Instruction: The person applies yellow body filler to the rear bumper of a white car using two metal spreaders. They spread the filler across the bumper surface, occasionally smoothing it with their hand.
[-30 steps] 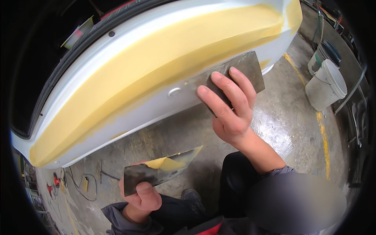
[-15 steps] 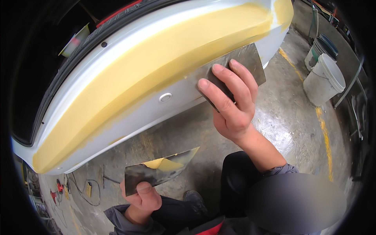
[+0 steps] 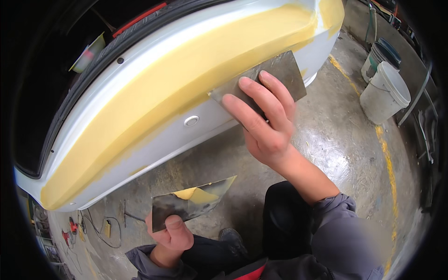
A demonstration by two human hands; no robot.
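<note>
A white car bumper (image 3: 219, 106) curves across the upper view, with a broad band of yellow body filler (image 3: 163, 84) spread along it. My right hand (image 3: 270, 130) is closed on a flat grey metal spreader (image 3: 290, 77), fingers stretched over its face. The spreader's upper long edge lies along the lower border of the yellow band. Low and nearer to me, my left hand (image 3: 172, 233) grips a second dark, thin filler spreader (image 3: 168, 205), thumb on top. A lump of yellow filler (image 3: 198, 195) sits on that blade, toward its far edge.
Two buckets, one white (image 3: 385, 95) and one darker behind it (image 3: 379, 58), stand at the right by a low wall. A cable (image 3: 100, 235) and red tools (image 3: 72, 226) lie on the concrete floor at left. A yellow line (image 3: 386, 163) marks the floor.
My right hand and its spreader have shifted a little left along the lower border of the filler band. My left hand stays nearly still. The whole view has shifted slightly.
</note>
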